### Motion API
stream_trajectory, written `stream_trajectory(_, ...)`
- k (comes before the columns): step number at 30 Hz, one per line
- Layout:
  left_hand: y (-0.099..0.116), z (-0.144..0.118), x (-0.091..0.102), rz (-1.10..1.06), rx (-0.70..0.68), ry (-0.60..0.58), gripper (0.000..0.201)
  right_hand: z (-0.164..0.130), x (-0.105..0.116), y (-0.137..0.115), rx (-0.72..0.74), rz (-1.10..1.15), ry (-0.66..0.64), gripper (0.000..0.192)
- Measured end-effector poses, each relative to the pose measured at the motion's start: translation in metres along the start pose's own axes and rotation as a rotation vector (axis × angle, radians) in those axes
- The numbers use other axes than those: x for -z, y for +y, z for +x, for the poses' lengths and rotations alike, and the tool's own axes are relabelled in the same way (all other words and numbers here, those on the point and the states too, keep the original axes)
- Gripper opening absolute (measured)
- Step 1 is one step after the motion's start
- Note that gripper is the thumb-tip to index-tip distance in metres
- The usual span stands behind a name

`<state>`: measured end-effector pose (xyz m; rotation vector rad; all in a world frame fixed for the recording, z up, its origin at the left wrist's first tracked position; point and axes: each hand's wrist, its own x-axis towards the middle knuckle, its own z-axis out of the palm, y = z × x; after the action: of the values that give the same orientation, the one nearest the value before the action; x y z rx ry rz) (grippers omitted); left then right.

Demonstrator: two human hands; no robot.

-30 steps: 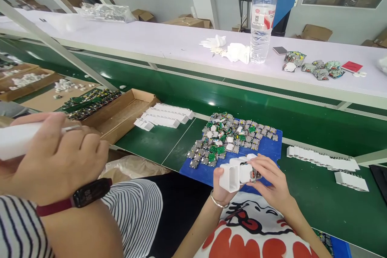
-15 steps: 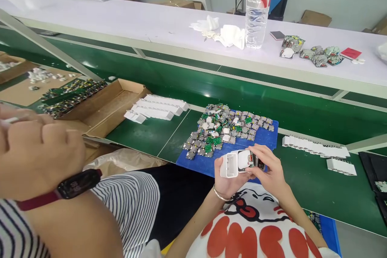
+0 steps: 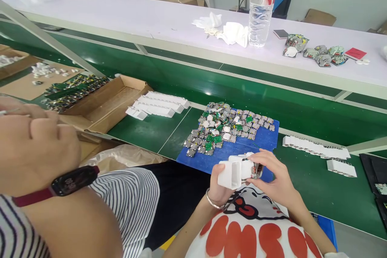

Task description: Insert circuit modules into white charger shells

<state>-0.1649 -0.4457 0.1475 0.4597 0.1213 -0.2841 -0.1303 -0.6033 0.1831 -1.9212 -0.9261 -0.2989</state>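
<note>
My left hand (image 3: pixel 218 188), with a bangle on the wrist, grips a white plastic charger housing (image 3: pixel 230 173) just above my lap. My right hand (image 3: pixel 275 178) pinches a small circuit board module (image 3: pixel 255 170) and holds it against the housing's open end. Both hands hover at the near edge of a blue tray (image 3: pixel 225 157). A pile of several grey and green circuit modules (image 3: pixel 223 128) lies on that tray, just beyond my hands.
Rows of white housings lie on the green belt at left (image 3: pixel 157 107) and right (image 3: pixel 316 152). An open cardboard box (image 3: pixel 105 107) sits further left. A co-worker's hand (image 3: pixel 33 149) with a wristwatch fills the near left. A water bottle (image 3: pixel 260 12) stands on the white shelf.
The view tilted slightly down. My hands kept the housing and the module together, turning them a little. The co-worker's hand drifted left and lower; the white piece it held is out of sight.
</note>
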Motion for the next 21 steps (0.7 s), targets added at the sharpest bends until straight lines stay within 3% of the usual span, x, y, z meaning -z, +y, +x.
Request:
stream_trajectory(4,-0.007,0.001,-0.001,-0.049,0.168,-0.001,0.053,-0.014,-0.003,0.0,-0.175,-0.046,0.083,0.035)
stream_trajectory(6,-0.013,0.001,0.002,-0.049,0.191,0.01,0.054,-0.019,0.001,0.002,-0.293,0.003,0.058,0.033)
stream_trajectory(10,-0.02,0.001,0.01,0.015,0.248,0.05,0.055,-0.015,0.026,0.011,-0.436,0.344,-0.245,0.033)
stream_trajectory(14,-0.026,0.003,0.015,0.069,0.505,-0.007,0.061,-0.007,0.042,0.028,-0.585,0.622,-0.421,0.053)
stream_trajectory(17,-0.032,0.004,0.018,0.102,0.634,-0.016,0.059,-0.005,0.041,0.037,-0.707,0.761,-0.695,0.067)
stream_trajectory(19,-0.035,0.005,0.018,0.117,0.667,-0.015,0.058,-0.006,0.038,0.04,-0.709,0.808,-0.765,0.069)
stream_trajectory(21,-0.037,0.006,0.018,0.125,0.688,-0.013,0.059,-0.008,0.036,0.04,-0.663,0.804,-0.743,0.068)
